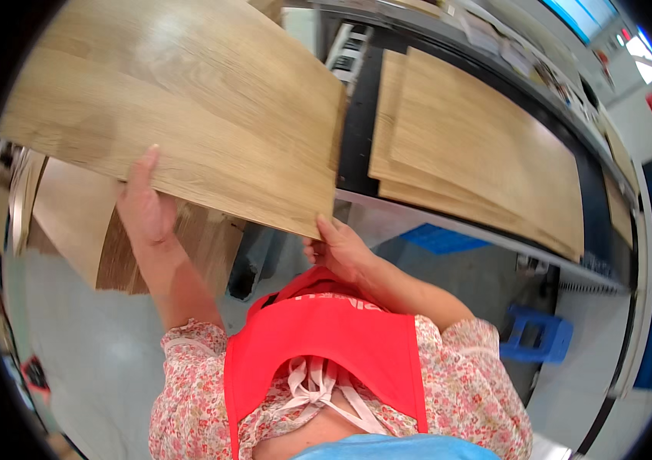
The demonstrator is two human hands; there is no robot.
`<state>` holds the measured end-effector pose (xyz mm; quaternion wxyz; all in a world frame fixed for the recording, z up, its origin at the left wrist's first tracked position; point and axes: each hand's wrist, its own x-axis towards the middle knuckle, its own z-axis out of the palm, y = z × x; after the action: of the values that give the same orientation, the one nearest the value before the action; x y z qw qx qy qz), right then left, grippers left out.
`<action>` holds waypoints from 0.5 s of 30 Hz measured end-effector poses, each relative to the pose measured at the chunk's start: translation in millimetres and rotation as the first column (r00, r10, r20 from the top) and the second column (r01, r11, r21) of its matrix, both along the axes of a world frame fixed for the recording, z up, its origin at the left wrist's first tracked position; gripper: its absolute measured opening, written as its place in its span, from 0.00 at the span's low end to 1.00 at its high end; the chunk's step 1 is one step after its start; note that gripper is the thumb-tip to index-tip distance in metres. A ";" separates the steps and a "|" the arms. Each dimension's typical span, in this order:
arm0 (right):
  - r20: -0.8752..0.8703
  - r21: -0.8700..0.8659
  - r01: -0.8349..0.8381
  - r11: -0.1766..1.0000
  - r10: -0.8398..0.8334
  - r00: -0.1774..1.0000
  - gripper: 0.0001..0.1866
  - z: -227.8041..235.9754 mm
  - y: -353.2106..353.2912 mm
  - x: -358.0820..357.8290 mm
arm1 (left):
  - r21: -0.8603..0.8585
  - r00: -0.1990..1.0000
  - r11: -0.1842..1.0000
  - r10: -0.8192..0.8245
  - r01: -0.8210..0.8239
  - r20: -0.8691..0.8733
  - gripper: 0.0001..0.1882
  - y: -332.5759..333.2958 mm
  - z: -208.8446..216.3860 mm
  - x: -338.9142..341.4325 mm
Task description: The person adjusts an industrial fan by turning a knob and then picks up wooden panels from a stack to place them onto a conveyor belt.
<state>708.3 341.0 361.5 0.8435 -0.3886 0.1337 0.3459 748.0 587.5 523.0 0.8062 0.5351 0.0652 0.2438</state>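
A: Both hands hold one wood-grain plank (180, 107) raised at chest height; left hand (144, 203) grips its near long edge, right hand (339, 249) pinches the near corner.

B: Which step?

A: Seemingly carrying it; next, likely lowering it squarely onto the stacked planks (479, 153) on the bench (356, 130).

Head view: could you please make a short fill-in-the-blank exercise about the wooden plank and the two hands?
1. Both hands hold one large ____ plank.
2. The left hand grips its ____ edge.
3. The right hand holds its near ____.
4. More planks lie stacked to the ____.

Missing words: wooden; near; corner; right
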 end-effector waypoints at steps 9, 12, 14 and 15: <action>0.057 0.291 0.030 0.956 -0.049 0.997 0.22 10.6 -9.2 8.9 | 0.398 0.887 0.916 -0.133 -0.061 0.443 0.22 -189.4 105.1 4.5; -0.004 0.225 -0.090 0.970 0.093 0.996 0.20 16.0 -13.1 20.2 | 0.603 0.892 0.796 -0.235 -0.052 0.387 0.22 -232.4 115.2 8.0; 0.136 0.155 -0.226 0.962 0.206 0.969 0.21 9.4 -15.4 15.7 | 0.728 0.889 0.681 -0.279 -0.083 0.362 0.24 -253.3 119.8 9.0; 0.253 0.052 -0.380 0.923 0.356 0.899 0.22 5.6 -15.0 12.6 | 0.743 0.888 0.668 -0.317 -0.039 0.332 0.25 -262.1 120.5 8.5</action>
<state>720.9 326.1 367.2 0.7911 -0.4027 -0.0623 0.4562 756.5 325.5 643.5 0.5340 0.7470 -0.2613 0.2977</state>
